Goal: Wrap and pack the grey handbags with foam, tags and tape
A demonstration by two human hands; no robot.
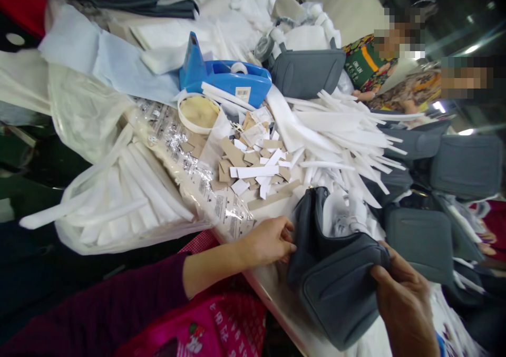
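A dark grey bag [340, 288] with white stuffing [348, 214] showing in its open top stands tilted at the table's near edge. My right hand [407, 293] grips its right upper corner, thumb on the front panel and fingers behind. At the bag's left side is my left hand [271, 241], fingers curled in and fingertips close to the dark side panel. Whether it touches the bag or pinches something small, I cannot tell. Just beyond lies a heap of brown and white card pieces [253, 172].
A blue tape dispenser [225, 77] stands behind a round tub of yellowish paste [200, 112]. White foam strips [340, 130] spread to the right; more fill a plastic bag [118, 193] at left. Other grey bags [308, 72] stand around. Co-workers [367, 67] are at the far right.
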